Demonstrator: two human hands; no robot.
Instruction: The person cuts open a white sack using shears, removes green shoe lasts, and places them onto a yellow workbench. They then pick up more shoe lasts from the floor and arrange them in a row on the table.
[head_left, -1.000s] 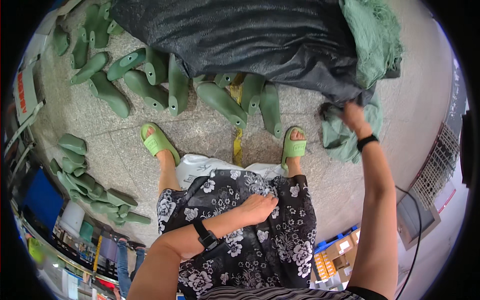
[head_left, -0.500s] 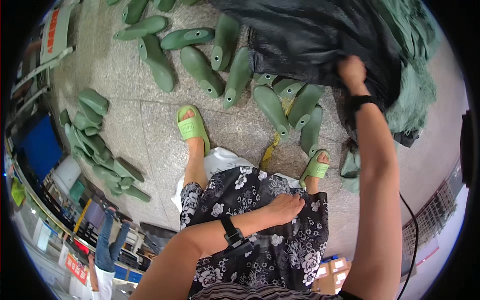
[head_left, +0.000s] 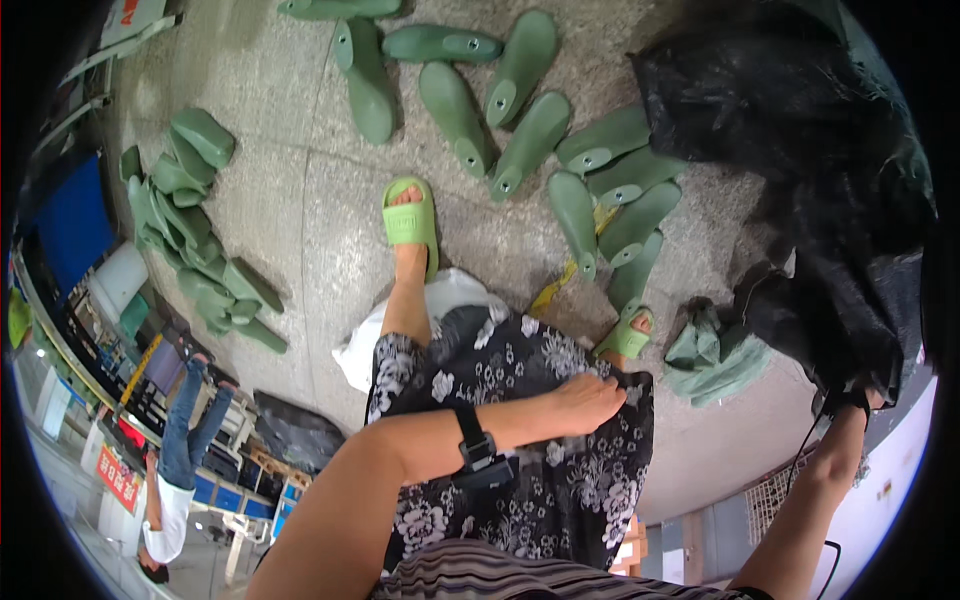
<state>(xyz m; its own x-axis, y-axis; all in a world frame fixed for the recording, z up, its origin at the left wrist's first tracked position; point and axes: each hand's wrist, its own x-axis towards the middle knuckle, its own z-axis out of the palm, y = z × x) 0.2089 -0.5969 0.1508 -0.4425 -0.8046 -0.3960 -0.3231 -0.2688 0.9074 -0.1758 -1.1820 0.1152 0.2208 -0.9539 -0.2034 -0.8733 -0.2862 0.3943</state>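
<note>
Out at the far right my right hand (head_left: 876, 398) is closed on the lower edge of a black plastic sheet (head_left: 840, 250), which hangs creased from it; the sheet hides most of the fingers. Over the lap, my left hand (head_left: 590, 404) rests curled above a black-and-white floral skirt (head_left: 560, 500), and nothing shows in it. Several green shoe lasts (head_left: 455, 118) lie spread on the floor ahead of my feet. A few of them (head_left: 640, 222) lie close together near my right slipper (head_left: 627, 338).
Another heap of green shoe lasts (head_left: 185, 235) is on the floor at left. A crumpled green woven sack (head_left: 720, 360) lies between my right foot and the sheet. A person in a white top (head_left: 172, 520) is at far lower left. A cable hangs beside my right forearm.
My right hand has pulled the black sheet right and toward me, baring more of the lasts beneath it. My view has shifted. The left hand stays over the lap.
</note>
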